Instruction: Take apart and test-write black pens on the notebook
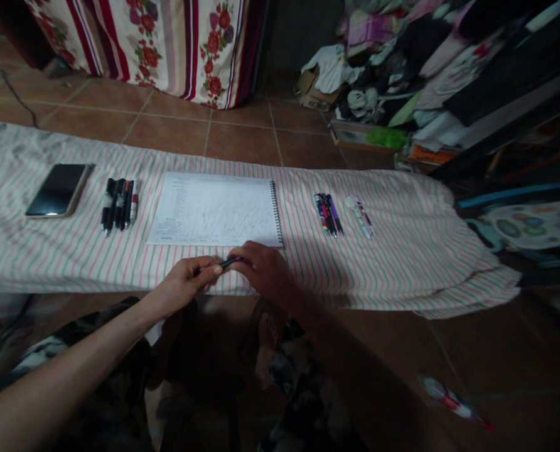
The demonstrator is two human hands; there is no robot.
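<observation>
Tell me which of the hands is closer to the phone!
Left. The left hand is right of the phone and closer to the person; the right hand is farther right, near a corner of the notebook.

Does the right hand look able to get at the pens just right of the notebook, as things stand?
Probably yes: nothing upright stands between the right hand and those pens, though it is occupied with a dark pen.
</observation>
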